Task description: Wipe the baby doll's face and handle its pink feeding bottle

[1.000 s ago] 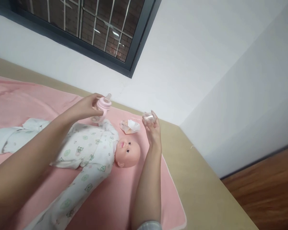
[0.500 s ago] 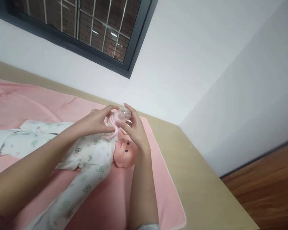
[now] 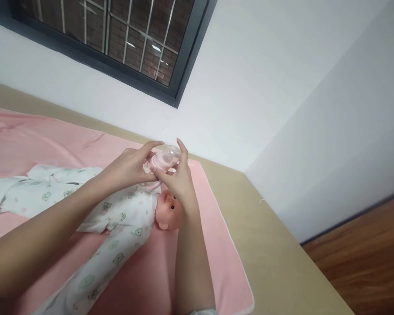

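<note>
Between my two hands is a small baby bottle [image 3: 162, 161] with a pink collar, a pink handle and a clear dome cap. My left hand [image 3: 136, 164] is wrapped round the bottle's body and handle from the left. My right hand [image 3: 177, 177] grips the collar and cap from the right, thumb on the pink collar and index finger raised beside the dome. Beneath the hands a baby doll [image 3: 167, 214] in white printed clothes lies on its back; my right wrist hides part of its head.
The doll lies on a pink cloth [image 3: 226, 262] with a white edge, spread over a wooden tabletop [image 3: 265, 245]. A white wall [image 3: 236, 87] with a dark-framed, barred window [image 3: 134, 39] stands behind. Brown wood [image 3: 371, 253] shows at the lower right.
My right hand has shifted slightly left and its thumb has moved onto the pink collar. The bottle's cap now points more upward. The doll has not moved.
</note>
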The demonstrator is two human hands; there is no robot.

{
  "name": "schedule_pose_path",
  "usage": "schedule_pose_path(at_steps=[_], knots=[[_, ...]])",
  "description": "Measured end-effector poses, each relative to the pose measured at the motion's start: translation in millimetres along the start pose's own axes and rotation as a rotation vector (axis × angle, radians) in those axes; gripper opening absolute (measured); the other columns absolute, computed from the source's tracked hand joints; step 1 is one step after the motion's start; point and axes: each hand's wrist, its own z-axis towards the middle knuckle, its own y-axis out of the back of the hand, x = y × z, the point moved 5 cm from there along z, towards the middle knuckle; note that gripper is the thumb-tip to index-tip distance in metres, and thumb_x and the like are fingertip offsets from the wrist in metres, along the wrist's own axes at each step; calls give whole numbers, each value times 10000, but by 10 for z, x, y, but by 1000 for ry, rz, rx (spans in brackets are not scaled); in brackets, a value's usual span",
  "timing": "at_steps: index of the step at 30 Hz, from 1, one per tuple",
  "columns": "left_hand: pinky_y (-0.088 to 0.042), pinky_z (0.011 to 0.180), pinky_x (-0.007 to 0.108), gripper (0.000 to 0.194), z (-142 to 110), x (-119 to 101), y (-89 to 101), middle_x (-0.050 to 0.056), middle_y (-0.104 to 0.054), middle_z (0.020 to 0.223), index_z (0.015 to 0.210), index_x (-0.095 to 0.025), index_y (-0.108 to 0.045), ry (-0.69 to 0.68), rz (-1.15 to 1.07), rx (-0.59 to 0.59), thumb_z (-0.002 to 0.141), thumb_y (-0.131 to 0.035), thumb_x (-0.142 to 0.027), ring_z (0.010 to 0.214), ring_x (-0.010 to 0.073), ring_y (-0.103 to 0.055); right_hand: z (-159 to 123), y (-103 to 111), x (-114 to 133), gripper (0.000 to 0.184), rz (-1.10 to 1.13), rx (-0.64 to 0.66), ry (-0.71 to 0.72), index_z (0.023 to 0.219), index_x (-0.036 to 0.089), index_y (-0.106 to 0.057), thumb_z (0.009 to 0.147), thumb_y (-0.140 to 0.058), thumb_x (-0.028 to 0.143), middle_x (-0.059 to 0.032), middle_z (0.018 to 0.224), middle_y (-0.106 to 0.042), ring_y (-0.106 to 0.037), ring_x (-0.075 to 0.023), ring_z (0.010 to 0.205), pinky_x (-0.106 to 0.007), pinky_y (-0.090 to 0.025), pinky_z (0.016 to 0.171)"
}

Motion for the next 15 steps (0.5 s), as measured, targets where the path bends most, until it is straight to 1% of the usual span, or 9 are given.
schedule_pose_path(at_steps=[3,5,7,9,11,13,15], knots=[[-470,748,324,771,-28,-20,-3,71,-688,1132,1432,-224,-350,14,13,34,749,-617,-461,949,294,-659,3,7,-5,958,-53,-28,11,1485,362,-160,715,-730,346,-65,1284,-514,-575,-227,1131,-446,-532,930],[-476,778,343,788,-46,-26,5,75,-666,1193,1461,-230,-317,13,44,46,774,-607,-483,999,303,-647,26,38,-27,956,-77,-59,14,1485,351,-159,714,-723,334,-70,1284,-521,-590,-220,1103,-421,-542,905],[-476,833,367,788,-75,-44,25,82,-636,1252,1474,-231,-308,-12,73,37,798,-598,-513,1066,312,-623,56,118,-61,973,-87,-104,17,1485,339,-150,702,-727,326,-80,1302,-518,-599,-216,1087,-397,-550,877],[-463,904,383,712,-126,-92,58,77,-608,1298,1445,-238,-373,-64,83,19,832,-568,-543,1128,309,-594,83,258,-111,988,-108,-158,21,1485,324,-139,692,-730,326,-91,1312,-518,-607,-216,1076,-388,-547,870],[-446,963,380,608,-208,-174,100,52,-591,1325,1384,-257,-462,-119,62,32,863,-533,-561,1169,292,-572,97,462,-178,997,-171,-235,30,1486,303,-137,684,-730,324,-103,1316,-521,-609,-218,1075,-396,-531,898],[-449,984,364,530,-312,-297,152,12,-592,1326,1337,-296,-516,-171,23,102,875,-530,-556,1176,272,-569,95,703,-270,995,-272,-332,33,1485,280,-151,675,-728,319,-117,1340,-503,-589,-226,1115,-412,-498,952],[-479,960,349,473,-435,-470,208,-16,-611,1295,1331,-337,-526,-266,-34,228,893,-528,-517,1144,257,-589,84,932,-403,996,-378,-422,10,1485,255,-162,666,-726,316,-135,1377,-466,-548,-243,1184,-430,-455,1007]])
